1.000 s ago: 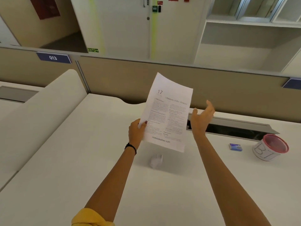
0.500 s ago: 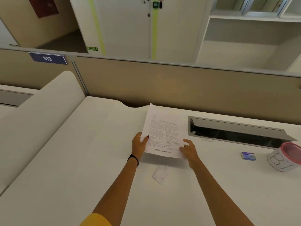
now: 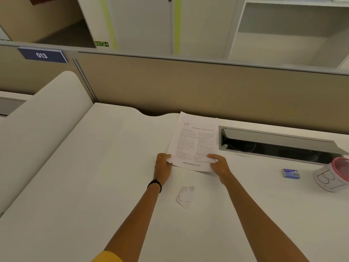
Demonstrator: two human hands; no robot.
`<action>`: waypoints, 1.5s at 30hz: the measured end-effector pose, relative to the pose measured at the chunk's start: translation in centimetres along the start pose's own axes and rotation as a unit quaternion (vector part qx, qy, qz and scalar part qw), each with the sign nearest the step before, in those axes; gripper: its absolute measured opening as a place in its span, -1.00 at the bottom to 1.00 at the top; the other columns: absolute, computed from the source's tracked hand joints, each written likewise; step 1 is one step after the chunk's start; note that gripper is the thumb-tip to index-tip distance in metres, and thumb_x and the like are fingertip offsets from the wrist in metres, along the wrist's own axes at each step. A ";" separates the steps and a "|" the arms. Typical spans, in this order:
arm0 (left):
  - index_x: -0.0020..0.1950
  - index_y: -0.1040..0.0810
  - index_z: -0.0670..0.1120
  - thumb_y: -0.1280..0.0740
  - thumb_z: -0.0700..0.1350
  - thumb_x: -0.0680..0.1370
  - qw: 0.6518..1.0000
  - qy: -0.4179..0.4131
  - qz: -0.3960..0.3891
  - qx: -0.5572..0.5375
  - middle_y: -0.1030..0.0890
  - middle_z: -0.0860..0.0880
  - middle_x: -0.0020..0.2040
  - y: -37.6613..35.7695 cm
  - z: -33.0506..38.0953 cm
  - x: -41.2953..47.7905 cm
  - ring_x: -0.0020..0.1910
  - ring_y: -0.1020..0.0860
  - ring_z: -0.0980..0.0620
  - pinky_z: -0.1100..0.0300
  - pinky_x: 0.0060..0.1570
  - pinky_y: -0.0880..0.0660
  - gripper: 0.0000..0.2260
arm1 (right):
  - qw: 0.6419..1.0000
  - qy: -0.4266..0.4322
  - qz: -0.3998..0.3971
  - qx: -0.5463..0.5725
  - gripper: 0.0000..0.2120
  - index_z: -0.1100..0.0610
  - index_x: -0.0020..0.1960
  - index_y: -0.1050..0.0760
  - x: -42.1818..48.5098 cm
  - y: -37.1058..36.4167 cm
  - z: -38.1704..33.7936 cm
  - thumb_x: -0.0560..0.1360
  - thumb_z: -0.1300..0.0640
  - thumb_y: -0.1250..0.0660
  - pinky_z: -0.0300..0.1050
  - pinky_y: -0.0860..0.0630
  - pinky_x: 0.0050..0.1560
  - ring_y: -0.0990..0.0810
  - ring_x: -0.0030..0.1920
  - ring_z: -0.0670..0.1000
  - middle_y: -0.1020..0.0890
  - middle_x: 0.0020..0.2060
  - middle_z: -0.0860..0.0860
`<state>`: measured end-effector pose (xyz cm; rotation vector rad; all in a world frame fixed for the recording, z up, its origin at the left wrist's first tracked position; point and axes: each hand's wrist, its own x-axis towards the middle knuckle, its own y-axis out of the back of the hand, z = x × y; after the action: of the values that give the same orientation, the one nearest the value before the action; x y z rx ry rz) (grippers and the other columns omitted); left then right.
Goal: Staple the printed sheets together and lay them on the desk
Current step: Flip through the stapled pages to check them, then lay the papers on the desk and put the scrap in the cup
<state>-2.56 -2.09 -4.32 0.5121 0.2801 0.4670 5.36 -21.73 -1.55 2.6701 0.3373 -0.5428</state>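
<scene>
From where I watch, my left hand (image 3: 164, 166) pinches the near left corner of the printed sheets (image 3: 194, 142), thumb on top. The sheets lie nearly flat on the counter (image 3: 98, 167), just left of the open cable tray (image 3: 279, 144). My right hand (image 3: 219, 163) pinches their near right corner. I judge this the laying-down step; I cannot see a staple. Next I should loosen both pinches without sliding the sheets.
</scene>
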 end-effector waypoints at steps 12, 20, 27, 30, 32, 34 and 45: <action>0.22 -0.47 -0.26 -0.19 -0.38 0.52 1.000 -0.013 0.018 0.021 -0.48 -0.22 0.17 0.5 -0.5 -0.9 0.15 -0.48 -0.13 0.25 0.10 -0.40 -0.72 | 0.991 0.053 -0.041 -0.119 -0.63 0.34 0.36 -0.26 0.1 -0.4 -0.9 0.55 0.43 -0.07 -0.10 -0.31 0.32 -0.26 0.40 0.16 -0.23 0.39 0.20; 0.25 -0.42 -0.28 -0.24 -0.35 0.51 0.995 -0.028 0.003 0.093 -0.31 -0.23 0.35 1.2 -0.3 -1.6 0.25 -0.37 -0.14 0.24 0.19 -0.33 -0.69 | 0.922 0.092 -0.095 -0.364 -0.49 0.22 0.50 -0.01 -0.8 -0.3 0.8 0.60 0.22 -0.09 -0.02 0.06 0.48 0.11 0.51 0.20 0.16 0.50 0.23; 0.49 0.02 -0.13 -0.20 -0.07 0.58 0.958 -0.025 -0.138 0.249 0.06 -0.15 0.53 1.9 -0.8 -2.4 0.50 0.04 -0.11 0.04 0.45 -0.02 -0.42 | 0.876 0.063 -0.149 -0.455 -0.37 0.14 0.50 0.27 -2.4 0.0 1.4 0.62 0.07 -0.06 0.09 0.09 0.48 0.24 0.50 0.18 0.27 0.49 0.17; 0.50 0.07 -0.14 -0.20 -0.08 0.58 0.958 -0.027 -0.148 0.245 0.08 -0.17 0.52 2.4 -0.9 -3.0 0.50 0.06 -0.11 0.07 0.45 0.02 -0.40 | 0.889 0.061 -0.147 -0.430 -0.36 0.15 0.50 0.28 -3.0 0.4 1.8 0.62 0.09 -0.07 0.06 0.12 0.49 0.24 0.50 0.17 0.28 0.49 0.19; 0.49 0.09 -0.15 -0.19 -0.09 0.59 0.956 -0.021 -0.157 0.246 0.11 -0.16 0.52 2.7 -1.2 -3.5 0.50 0.09 -0.10 0.08 0.45 0.06 -0.39 | 0.887 0.061 -0.149 -0.434 -0.36 0.16 0.50 0.28 -3.5 0.8 2.2 0.62 0.09 -0.07 0.05 0.13 0.49 0.25 0.50 0.17 0.28 0.49 0.19; 0.49 0.12 -0.15 -0.19 -0.09 0.59 0.953 -0.014 -0.165 0.253 0.14 -0.17 0.52 2.9 -1.3 -4.0 0.50 0.11 -0.10 0.09 0.44 0.07 -0.39 | 0.885 0.062 -0.149 -0.436 -0.38 0.18 0.50 0.28 -3.9 1.2 2.6 0.63 0.10 -0.05 0.04 0.12 0.49 0.24 0.50 0.16 0.27 0.49 0.18; 0.49 0.15 -0.13 -0.18 -0.08 0.59 0.916 0.030 -0.240 0.319 0.22 -0.15 0.51 3.8 -0.9 -8.2 0.50 0.17 -0.11 0.03 0.46 0.03 -0.37 | 0.856 0.055 -0.146 -0.494 -0.41 0.21 0.50 0.24 -7.9 3.1 5.0 0.63 0.13 -0.03 0.02 0.08 0.50 0.22 0.51 0.14 0.27 0.49 0.16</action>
<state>-11.29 -2.84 -1.92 1.0336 0.6077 -0.1083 -2.41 -27.79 -1.46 1.6472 0.8080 -0.1911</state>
